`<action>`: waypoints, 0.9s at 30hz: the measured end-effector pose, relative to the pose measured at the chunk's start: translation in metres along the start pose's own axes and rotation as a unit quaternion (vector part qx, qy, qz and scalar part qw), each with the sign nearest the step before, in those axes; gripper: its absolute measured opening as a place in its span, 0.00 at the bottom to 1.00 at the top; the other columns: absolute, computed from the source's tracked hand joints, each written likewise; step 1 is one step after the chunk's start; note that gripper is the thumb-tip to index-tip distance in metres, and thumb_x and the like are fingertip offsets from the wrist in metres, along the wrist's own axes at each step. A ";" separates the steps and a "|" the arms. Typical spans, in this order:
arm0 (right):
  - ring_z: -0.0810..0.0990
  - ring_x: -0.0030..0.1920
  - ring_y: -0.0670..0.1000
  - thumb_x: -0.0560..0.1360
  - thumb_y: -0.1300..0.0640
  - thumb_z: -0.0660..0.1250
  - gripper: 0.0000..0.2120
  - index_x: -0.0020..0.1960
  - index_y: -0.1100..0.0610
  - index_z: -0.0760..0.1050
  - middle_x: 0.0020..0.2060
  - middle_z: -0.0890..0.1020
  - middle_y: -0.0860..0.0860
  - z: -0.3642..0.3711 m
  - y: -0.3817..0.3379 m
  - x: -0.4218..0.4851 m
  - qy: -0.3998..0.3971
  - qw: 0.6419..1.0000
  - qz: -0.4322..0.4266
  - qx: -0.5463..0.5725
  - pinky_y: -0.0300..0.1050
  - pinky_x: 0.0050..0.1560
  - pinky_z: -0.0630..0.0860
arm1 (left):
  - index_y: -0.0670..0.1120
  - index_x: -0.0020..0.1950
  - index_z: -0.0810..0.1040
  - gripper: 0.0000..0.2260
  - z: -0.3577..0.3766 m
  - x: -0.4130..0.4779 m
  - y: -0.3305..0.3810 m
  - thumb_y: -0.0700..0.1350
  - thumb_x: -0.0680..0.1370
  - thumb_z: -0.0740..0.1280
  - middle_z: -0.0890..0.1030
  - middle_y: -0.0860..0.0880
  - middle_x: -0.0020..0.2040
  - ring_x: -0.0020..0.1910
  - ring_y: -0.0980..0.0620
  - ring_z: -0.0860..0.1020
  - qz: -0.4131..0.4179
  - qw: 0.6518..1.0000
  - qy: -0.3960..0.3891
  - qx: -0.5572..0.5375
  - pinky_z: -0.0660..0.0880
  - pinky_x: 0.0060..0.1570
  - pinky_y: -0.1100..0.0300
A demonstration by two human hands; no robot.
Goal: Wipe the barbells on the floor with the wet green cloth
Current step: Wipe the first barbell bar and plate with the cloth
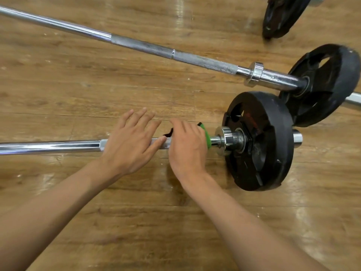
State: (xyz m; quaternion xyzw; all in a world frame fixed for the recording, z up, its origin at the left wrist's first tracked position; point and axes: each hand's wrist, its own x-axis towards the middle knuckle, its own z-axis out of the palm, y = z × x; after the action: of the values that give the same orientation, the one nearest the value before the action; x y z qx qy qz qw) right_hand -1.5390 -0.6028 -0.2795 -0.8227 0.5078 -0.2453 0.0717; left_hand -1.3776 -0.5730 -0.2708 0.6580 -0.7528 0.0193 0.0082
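Note:
Two chrome barbells lie on the wooden floor. The near barbell (pixel 50 146) runs left to right and ends in a black weight plate (pixel 259 141). My right hand (pixel 187 147) is wrapped over its knurled part just left of the collar, shut on the green cloth (pixel 206 136), which mostly hides under the palm. My left hand (pixel 132 141) rests flat on the same bar beside it, fingers spread. The far barbell (pixel 148 46) slants from upper left to a second black plate (pixel 324 85).
A third black plate (pixel 281 16) stands at the top right with a bit of chrome bar behind it. Bare wooden floor (pixel 97 94) lies between the two bars and in front of the near one.

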 end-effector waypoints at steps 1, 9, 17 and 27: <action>0.79 0.51 0.56 0.78 0.61 0.64 0.12 0.60 0.57 0.79 0.48 0.83 0.52 0.001 -0.003 -0.003 0.000 1.000 -0.022 0.011 0.51 0.59 0.71 | 0.42 0.72 0.75 0.31 0.000 -0.001 -0.001 0.61 0.85 0.47 0.75 0.39 0.74 0.77 0.39 0.69 0.007 1.000 0.004 -0.006 0.60 0.76 0.44; 0.75 0.52 0.58 0.81 0.60 0.60 0.08 0.50 0.59 0.78 0.47 0.79 0.54 -0.007 0.010 -0.015 0.052 0.992 0.107 -0.045 0.57 0.66 0.71 | 0.41 0.73 0.74 0.34 -0.003 -0.021 -0.042 0.64 0.85 0.45 0.75 0.38 0.74 0.76 0.38 0.70 0.016 1.000 -0.020 0.007 0.59 0.77 0.44; 0.77 0.55 0.59 0.86 0.55 0.57 0.14 0.55 0.60 0.79 0.53 0.80 0.56 -0.013 0.027 -0.026 0.034 0.999 0.009 -0.038 0.56 0.69 0.70 | 0.42 0.70 0.78 0.35 0.000 -0.026 -0.037 0.64 0.85 0.42 0.79 0.41 0.70 0.73 0.39 0.73 0.007 0.999 -0.014 0.028 0.62 0.77 0.41; 0.77 0.58 0.58 0.86 0.56 0.59 0.12 0.60 0.60 0.79 0.57 0.81 0.56 -0.010 0.020 -0.023 -0.003 0.996 -0.083 -0.014 0.54 0.64 0.71 | 0.42 0.65 0.80 0.34 -0.001 -0.026 -0.036 0.61 0.86 0.40 0.83 0.44 0.64 0.67 0.40 0.77 0.014 1.000 -0.001 0.019 0.68 0.68 0.43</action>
State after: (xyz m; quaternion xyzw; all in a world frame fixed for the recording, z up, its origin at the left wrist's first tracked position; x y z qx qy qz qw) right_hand -1.5683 -0.5905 -0.2854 -0.8639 0.4408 -0.2403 0.0410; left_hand -1.3387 -0.5524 -0.2702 0.6473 -0.7615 0.0328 -0.0050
